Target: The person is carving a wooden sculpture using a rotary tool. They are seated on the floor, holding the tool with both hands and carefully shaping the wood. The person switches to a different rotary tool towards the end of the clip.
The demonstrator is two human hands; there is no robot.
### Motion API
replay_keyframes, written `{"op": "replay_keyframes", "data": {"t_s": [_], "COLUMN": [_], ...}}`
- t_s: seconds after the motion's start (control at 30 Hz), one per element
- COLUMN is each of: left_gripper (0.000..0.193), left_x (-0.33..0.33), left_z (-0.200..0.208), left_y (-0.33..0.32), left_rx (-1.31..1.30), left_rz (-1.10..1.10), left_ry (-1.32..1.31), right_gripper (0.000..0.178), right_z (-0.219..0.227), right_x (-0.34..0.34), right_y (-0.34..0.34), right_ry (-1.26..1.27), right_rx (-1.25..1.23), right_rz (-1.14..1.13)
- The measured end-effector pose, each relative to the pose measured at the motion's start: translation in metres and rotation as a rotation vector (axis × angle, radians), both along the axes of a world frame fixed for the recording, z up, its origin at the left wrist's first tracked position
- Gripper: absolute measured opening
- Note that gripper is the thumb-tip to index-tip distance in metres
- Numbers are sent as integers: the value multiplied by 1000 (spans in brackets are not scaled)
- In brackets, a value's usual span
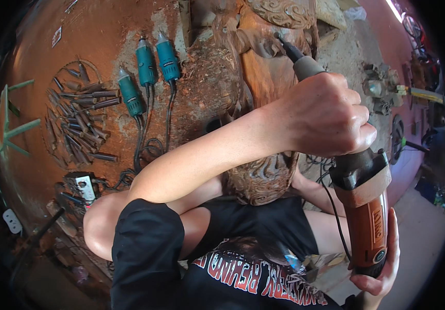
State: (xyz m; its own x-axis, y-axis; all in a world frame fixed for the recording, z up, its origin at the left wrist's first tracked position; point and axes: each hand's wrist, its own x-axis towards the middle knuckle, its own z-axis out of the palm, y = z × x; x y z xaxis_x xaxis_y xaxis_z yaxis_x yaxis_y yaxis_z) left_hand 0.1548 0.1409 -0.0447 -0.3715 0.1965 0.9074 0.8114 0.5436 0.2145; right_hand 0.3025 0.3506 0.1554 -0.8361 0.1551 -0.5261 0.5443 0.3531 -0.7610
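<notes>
My left hand (331, 116) is closed around the front neck of a die grinder (367, 219) with an orange body and a dark collar. Beneath its rear end, my right hand (382, 263) supports the tool, fingers along its side. The slim burr (284, 42) at the far end points up and left and appears to meet a brown wood carving (266, 75); whether it touches, I cannot tell. Swirled relief covers the carving's far part and its near end, which lies between my folded legs. My left forearm hides some of its middle.
Left of the carving lie three teal rotary tools (168, 59) with black cords and a pile of chisels (80, 121). A power strip (84, 190) sits by my left knee. A pale green stool (0, 129) stands far left; metal machine parts (380, 85) are at right.
</notes>
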Motion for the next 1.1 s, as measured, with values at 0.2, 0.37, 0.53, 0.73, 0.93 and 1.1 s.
{"op": "replay_keyframes", "data": {"t_s": [0.2, 0.37, 0.53, 0.73, 0.93, 1.1], "left_gripper": [14, 16, 17, 18, 18, 20], "left_x": [-12, -17, -15, -11, -4, -16], "left_z": [-3, -8, -5, -5, -3, 0], "left_y": [-11, -12, -15, -13, -13, -9], "left_rx": [69, 90, 59, 75, 56, 118], "left_rz": [45, 60, 46, 49, 50, 54], "left_ry": [-22, -29, -55, -49, -65, -38], "right_gripper": [135, 135, 135, 134, 136, 138], "right_z": [19, 22, 31, 31, 32, 39], "right_x": [-40, -47, -49, -45, -45, -51], "right_y": [-20, -25, -26, -26, -23, -22], "right_ry": [-30, -34, -81, -60, -62, -78], "right_rx": [77, 155, 170, 141, 133, 176], "right_rz": [126, 165, 162, 107, 114, 169]}}
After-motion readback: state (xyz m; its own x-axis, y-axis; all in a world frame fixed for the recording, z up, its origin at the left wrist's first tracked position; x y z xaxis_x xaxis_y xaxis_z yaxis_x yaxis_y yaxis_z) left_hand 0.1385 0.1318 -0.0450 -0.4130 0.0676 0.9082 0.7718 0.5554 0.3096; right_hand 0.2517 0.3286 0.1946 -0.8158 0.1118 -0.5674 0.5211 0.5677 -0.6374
